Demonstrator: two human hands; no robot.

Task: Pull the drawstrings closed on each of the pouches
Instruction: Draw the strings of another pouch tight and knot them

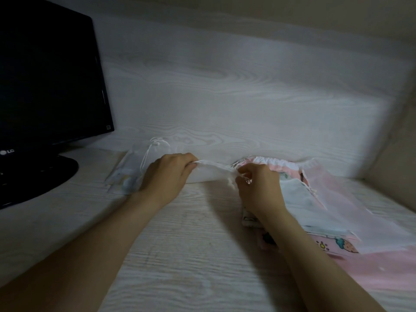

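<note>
**Desk (180,255).** Pale wood grain, and it carries all the work.

**Near right.** A pink pouch (351,251) with a strawberry print lies flat at the bottom of a loose stack of pouches (315,199). The stack runs back to the rear panel (225,97). Most mouths in it look flat and undrawn. One white hem at the back appears ruffled, and whether it is drawn cannot be told.

**Work in hand.** A white pouch (209,176) lies between the two hands, close to the rear panel. Its body rests on the desk and its mouth hem is raised and stretched flat.
- The left hand (167,174) has its fingers curled round the left end of that hem and is clamped on it.
- The right hand (256,188) pinches the thin cord (235,176) at the right end. Blur hides how many strands it has.

**Step.** In my judgement the pull on this pouch is only starting, since the hem shows no gathering yet.

**Next move.**
- The right hand would need to draw the cord outward.
- The left hand would need to hold the hem against that pull, or push the fabric along it.
- The pinch must be firm, as the cord looks thin and may slip.

**Far left.** Behind the left hand sits a small heap of pale pouches (132,172) with looped strings (155,145) at the top, which I judge to be closed already. A dark monitor (45,86) stands beyond on its base.
</note>
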